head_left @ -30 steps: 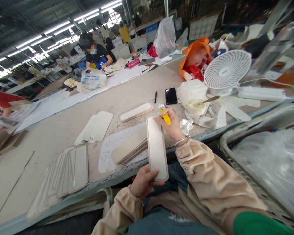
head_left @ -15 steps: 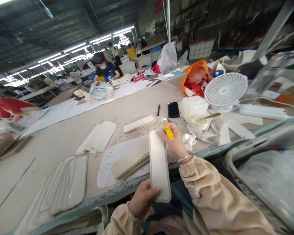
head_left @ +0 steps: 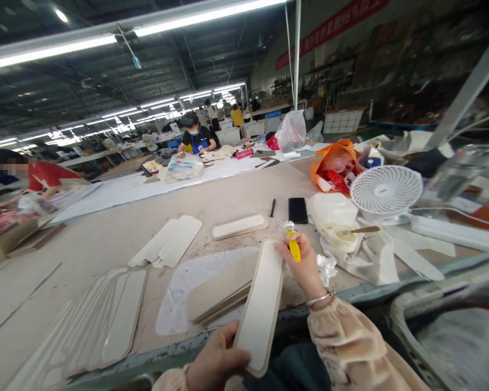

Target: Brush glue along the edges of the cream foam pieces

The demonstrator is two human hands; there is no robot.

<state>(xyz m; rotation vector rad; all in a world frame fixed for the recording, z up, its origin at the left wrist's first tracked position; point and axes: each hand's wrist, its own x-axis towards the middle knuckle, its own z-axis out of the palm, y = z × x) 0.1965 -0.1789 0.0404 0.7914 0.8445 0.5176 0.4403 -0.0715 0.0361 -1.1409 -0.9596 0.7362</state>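
At the near left, a row of white panels (head_left: 124, 320) lies fanned out on the table (head_left: 106, 220). Right of it, a stack of beige boards (head_left: 218, 293) rests on a white sheet (head_left: 169, 307). Next, the left hand (head_left: 222, 355) is clamped on the near end of one long white panel (head_left: 258, 309), thumb on top. The panel is off the table, tilted. The right hand (head_left: 306, 265) grips a yellow-handled tool (head_left: 294, 251), with its thumb on the panel's far end. The step looks like holding the panel and turning it by hand. The next move seems to need a firm left grip and the tool kept off the white face. Since half a second ago, the panel's near end has swung left.
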